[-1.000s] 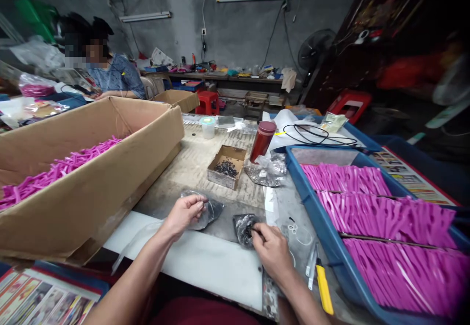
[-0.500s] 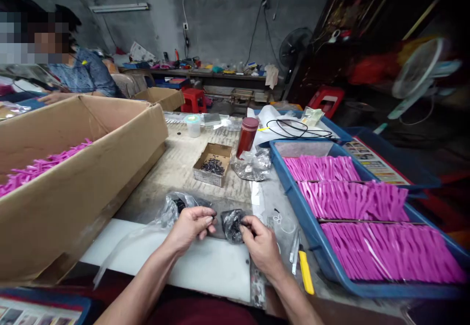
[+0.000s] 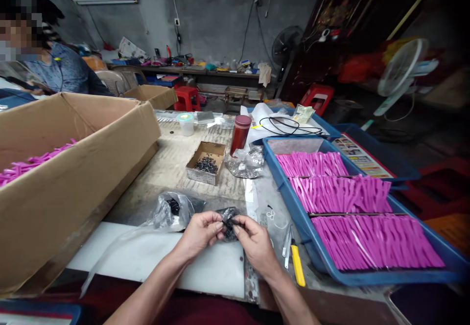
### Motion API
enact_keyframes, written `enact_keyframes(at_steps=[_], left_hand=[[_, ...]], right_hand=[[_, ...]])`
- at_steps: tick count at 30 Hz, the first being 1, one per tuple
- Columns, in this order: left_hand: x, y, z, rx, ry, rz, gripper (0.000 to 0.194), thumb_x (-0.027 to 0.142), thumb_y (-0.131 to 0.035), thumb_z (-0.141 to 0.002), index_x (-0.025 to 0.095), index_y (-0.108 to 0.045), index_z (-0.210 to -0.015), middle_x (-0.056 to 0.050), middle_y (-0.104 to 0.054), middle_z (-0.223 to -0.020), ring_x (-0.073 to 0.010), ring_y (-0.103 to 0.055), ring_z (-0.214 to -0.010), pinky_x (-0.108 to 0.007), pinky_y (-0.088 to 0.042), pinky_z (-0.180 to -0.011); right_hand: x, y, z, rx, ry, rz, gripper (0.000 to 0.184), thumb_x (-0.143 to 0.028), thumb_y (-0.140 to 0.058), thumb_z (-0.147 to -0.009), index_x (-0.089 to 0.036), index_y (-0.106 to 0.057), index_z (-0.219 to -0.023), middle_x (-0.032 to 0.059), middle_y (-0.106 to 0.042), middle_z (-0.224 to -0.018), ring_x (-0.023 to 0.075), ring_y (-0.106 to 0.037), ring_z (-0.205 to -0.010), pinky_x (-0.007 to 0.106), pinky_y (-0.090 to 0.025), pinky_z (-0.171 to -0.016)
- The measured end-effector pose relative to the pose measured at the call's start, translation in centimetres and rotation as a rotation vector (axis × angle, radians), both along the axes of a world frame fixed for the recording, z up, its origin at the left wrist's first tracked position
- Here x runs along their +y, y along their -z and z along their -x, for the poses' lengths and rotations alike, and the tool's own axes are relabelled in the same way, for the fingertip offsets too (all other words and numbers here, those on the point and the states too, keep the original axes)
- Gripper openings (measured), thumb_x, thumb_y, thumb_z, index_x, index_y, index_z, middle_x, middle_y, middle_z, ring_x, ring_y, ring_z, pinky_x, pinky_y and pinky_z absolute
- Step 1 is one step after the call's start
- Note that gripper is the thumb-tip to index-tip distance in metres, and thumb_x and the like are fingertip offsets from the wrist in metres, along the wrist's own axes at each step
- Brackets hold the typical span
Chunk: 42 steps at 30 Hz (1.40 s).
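Observation:
My left hand (image 3: pixel 203 231) and my right hand (image 3: pixel 256 243) are close together above the front of the table, each with thumb and forefinger pinched. Whatever is between the fingertips is small and dark, and I cannot make it out. Just behind the fingertips lies a small plastic bag of black bits (image 3: pixel 228 211), partly hidden by my hands. To the left of my left hand is an opened clear plastic bag (image 3: pixel 163 211) with black pieces inside. A white sheet (image 3: pixel 147 251) lies beneath my forearms.
A small carton of black screw-like pieces (image 3: pixel 205 164) stands mid-table, near a dark red cup (image 3: pixel 240 134). On the left is a big cardboard box (image 3: pixel 91 168); on the right, a blue crate (image 3: pixel 281 180) of purple strips. A yellow-handled knife (image 3: pixel 297 265) lies beside the crate. A co-worker (image 3: pixel 69 68) sits far left.
My left hand has moved from over the clear bag on the left across to my right hand, and the fingertips now almost meet. The view has turned to the right.

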State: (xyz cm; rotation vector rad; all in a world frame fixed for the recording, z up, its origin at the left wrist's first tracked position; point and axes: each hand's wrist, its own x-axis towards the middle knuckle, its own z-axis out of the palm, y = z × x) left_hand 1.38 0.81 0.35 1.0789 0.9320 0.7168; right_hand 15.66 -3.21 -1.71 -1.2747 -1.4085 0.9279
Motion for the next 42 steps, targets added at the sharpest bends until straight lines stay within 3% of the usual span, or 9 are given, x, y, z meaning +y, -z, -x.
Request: enact_keyframes(at_steps=[14,42], left_hand=[[-0.4,-0.1,-0.3,0.006,0.057,-0.051,0.017,0.027,-0.053,-0.067,0.011,-0.050,-0.063,0.003,-0.051,-0.049,-0.0027,-0.037,-0.035,-0.015,-0.026,-0.036],[-0.4,0.1,0.1,0.041,0.124,-0.038,0.018,0.027,-0.053,-0.068,0.010,-0.051,-0.066,0.002,-0.051,-0.051,-0.0031,-0.038,-0.037,-0.015,-0.028,-0.038]], right_hand=[[-0.3,-0.8,0.5,0.036,-0.044,0.043,0.011,-0.017,-0.043,-0.073,-0.017,-0.050,-0.082,-0.0008,-0.052,-0.068,0.0108,-0.050,-0.063,0.021,-0.041,-0.057],[-0.3,-1.1,0.6,0.077,-0.111,0.110,0.007,-0.016,-0.044,-0.071,-0.018,-0.048,-0.076,-0.0033,-0.051,-0.063,0.0096,-0.048,-0.058,0.020,-0.037,-0.054]])
